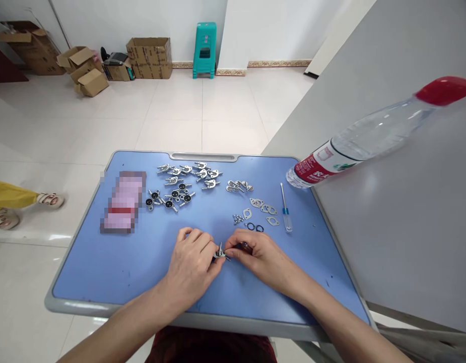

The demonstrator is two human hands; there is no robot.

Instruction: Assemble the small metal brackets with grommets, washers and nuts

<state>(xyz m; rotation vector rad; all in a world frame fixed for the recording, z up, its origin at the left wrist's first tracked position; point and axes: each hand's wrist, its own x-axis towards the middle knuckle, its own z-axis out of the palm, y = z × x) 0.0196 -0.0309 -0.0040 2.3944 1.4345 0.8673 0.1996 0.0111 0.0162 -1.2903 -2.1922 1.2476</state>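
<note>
My left hand (193, 257) is closed on a small metal flanged valve part (219, 253) with a thin pin standing up from it, held low over the blue table. Against the part's right side, my right hand (257, 252) pinches with thumb and forefinger; what lies between those fingertips is too small to make out. Just beyond the hands lie a heap of small screws (238, 219), two black O-rings (255, 227) and several flat metal gasket plates (268, 208). Farther right rests a screwdriver (286, 212) with a clear and blue handle.
Similar metal parts (197, 174) and black-faced ones (170, 197) are grouped at the back, beside small metal pieces (239, 186). A pixelated flat object (124, 201) lies left on the table (104, 272). A water bottle (342, 146) stands at the back right. A person's foot (50, 200) shows left.
</note>
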